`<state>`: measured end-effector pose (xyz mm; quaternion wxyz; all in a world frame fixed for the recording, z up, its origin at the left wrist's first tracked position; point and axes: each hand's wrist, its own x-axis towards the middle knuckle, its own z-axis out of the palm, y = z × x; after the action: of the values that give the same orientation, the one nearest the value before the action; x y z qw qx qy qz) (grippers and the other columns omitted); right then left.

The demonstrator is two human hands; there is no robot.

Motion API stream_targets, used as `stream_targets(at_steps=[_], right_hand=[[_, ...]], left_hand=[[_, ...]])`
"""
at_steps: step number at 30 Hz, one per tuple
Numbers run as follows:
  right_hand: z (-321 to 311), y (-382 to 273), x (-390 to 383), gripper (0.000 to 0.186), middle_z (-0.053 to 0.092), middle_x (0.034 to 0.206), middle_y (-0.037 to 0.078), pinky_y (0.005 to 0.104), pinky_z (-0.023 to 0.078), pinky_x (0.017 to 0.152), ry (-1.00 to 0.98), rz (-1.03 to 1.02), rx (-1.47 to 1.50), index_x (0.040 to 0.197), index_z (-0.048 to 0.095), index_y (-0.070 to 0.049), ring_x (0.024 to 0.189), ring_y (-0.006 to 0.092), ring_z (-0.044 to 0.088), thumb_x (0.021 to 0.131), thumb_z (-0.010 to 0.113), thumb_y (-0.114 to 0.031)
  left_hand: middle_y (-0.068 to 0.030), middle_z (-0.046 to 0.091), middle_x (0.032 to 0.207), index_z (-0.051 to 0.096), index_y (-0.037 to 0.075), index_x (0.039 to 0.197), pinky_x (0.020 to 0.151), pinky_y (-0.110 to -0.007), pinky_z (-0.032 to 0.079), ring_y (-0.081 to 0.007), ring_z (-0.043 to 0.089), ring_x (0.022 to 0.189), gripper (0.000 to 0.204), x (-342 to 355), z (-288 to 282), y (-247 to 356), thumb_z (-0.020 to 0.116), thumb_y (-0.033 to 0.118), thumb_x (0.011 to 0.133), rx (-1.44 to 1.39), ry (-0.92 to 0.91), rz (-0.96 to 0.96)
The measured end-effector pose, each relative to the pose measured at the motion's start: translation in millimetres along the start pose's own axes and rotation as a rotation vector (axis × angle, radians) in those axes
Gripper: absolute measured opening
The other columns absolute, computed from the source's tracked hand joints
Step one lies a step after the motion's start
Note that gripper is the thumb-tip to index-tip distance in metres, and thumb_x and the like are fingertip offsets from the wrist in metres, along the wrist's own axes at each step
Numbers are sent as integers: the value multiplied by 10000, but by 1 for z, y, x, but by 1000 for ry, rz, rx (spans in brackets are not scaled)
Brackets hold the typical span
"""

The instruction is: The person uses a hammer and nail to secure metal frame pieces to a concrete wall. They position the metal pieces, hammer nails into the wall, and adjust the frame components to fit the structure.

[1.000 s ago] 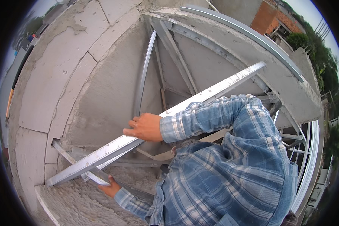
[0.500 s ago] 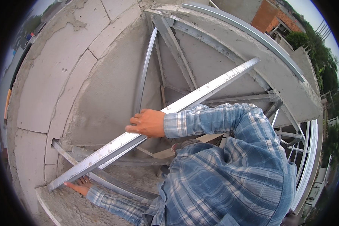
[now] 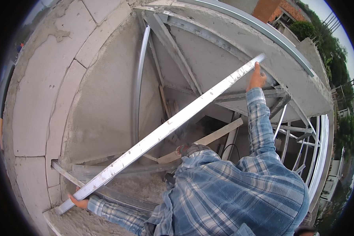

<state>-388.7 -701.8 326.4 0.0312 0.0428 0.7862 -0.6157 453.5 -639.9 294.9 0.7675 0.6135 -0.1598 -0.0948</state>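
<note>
A long, straight silvery metal channel [image 3: 167, 124] slants across the view from lower left to upper right, its broad, scuffed face turned up. My left hand [image 3: 79, 201] grips it close to its lower end, fingers partly hidden beneath. Near the upper end, my right hand [image 3: 257, 78] holds the edge with the thumb on top, arm stretched out. Under the lower part of the channel runs a metal truss bar [image 3: 122, 196], coming from a notch in the block wall [image 3: 31, 129].
More metal truss members [image 3: 173, 51] are fixed along the plastered wall on the far side. A loose metal strip [image 3: 141, 78] leans upright in the opening. Below lie a wooden board [image 3: 220, 131] and a grey and red object [image 3: 183, 149], partly hidden. Long channels [image 3: 318, 157] stand at right.
My right hand has moved from the channel's middle to its upper end. My left hand, fingers outstretched before, has closed on the lower end. The channel has rolled, showing its broad face.
</note>
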Motion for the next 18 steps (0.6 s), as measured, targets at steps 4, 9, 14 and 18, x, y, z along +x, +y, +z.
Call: stream_targets(at_steps=[4, 9, 14, 18], right_hand=[[28, 33, 21, 612, 548, 1180, 167, 484, 476, 930, -418, 433, 361, 1225, 508, -5, 1116, 313, 560, 800, 713, -395], [62, 75, 50, 439, 646, 1006, 133, 450, 559, 793, -562, 306, 428, 1147, 551, -47, 900, 275, 672, 818, 665, -316], [41, 47, 23, 491, 576, 810, 55, 481, 537, 685, -669, 381, 488, 1150, 501, -57, 688, 243, 617, 783, 697, -317], [71, 63, 40, 508, 583, 843, 59, 477, 546, 678, -552, 300, 396, 1152, 504, -61, 705, 239, 628, 773, 705, -333]], left_hand=[[-345, 572, 1170, 560, 39, 1305, 867, -495, 527, -438, 648, 990, 554, 6, 5, -5, 597, 390, 879, 31, 19, 26], [-338, 571, 1171, 554, 56, 1317, 878, -505, 519, -442, 639, 992, 545, 46, -20, -22, 582, 388, 885, 24, 16, 79], [-232, 589, 1208, 614, 58, 1252, 827, -439, 511, -339, 634, 999, 499, 17, 2, 2, 575, 385, 877, 150, 78, 47], [-172, 571, 1265, 600, 48, 1275, 894, -442, 507, -326, 620, 1052, 538, -16, 32, 33, 563, 411, 879, 224, 204, -52]])
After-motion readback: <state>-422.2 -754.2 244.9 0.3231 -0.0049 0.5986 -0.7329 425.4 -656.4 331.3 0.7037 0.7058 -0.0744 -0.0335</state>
